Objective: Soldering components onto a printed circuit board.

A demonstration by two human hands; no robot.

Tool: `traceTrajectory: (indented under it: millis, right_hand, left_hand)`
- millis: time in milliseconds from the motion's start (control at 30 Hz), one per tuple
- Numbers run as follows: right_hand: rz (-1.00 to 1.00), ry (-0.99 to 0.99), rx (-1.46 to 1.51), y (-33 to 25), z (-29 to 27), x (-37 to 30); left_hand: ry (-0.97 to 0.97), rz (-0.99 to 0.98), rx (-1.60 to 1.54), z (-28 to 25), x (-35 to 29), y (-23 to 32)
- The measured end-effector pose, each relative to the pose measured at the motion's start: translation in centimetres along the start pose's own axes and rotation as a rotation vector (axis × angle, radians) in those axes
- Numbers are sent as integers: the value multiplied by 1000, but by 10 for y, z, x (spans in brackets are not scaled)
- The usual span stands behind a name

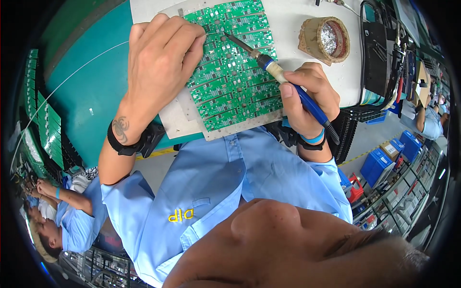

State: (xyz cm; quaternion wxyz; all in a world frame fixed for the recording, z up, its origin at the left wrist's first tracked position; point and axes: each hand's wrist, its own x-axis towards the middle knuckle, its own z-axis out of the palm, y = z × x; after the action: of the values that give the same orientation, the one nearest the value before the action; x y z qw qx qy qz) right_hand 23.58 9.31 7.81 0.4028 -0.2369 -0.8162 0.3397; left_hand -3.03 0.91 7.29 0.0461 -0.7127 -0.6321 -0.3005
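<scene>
A panel of joined green circuit boards (235, 86) lies in front of me on a light backing sheet, small components showing in rows. My left hand (161, 60) is over its upper left part, fingers closed in a pinch on thin solder wire (86, 63). The wire trails away leftward in a long curve, and a short end sticks out past my fingertips. My right hand (312, 96) grips a soldering iron (276, 72) with a blue handle like a pen. Its dark tip points at the upper middle of the panel, close to the wire's end; contact cannot be made out.
A round brown pot (310, 36) with silvery bits inside stands at the far right. Beside it are a black holder (377, 62) and cables. Racked green boards (48, 120) stand at far left. A co-worker (79, 216) sits at left; blue bins (377, 168) are at right.
</scene>
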Motion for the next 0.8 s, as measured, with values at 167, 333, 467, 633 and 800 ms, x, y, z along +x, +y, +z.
traceTrajectory:
  millis: [167,333,467,633,800]
  right_hand:
    - [-6,-2,-5,-1,0,1]
    - [-12,-13,-19,-2,-1,1]
    - [-5,-25,-25,-4,-2,2]
    - [-26,-30,-24,-6,-2,5]
    - [-47,-50,-39,-9,-3,9]
  left_hand:
    - [5,13,-1,2,1,0]
    - [-3,11,-3,3,0,0]
    - [-13,5,-1,4,-1,2]
    - [-16,5,-9,7,1,4]
    - [-12,-1,-13,7,1,4]
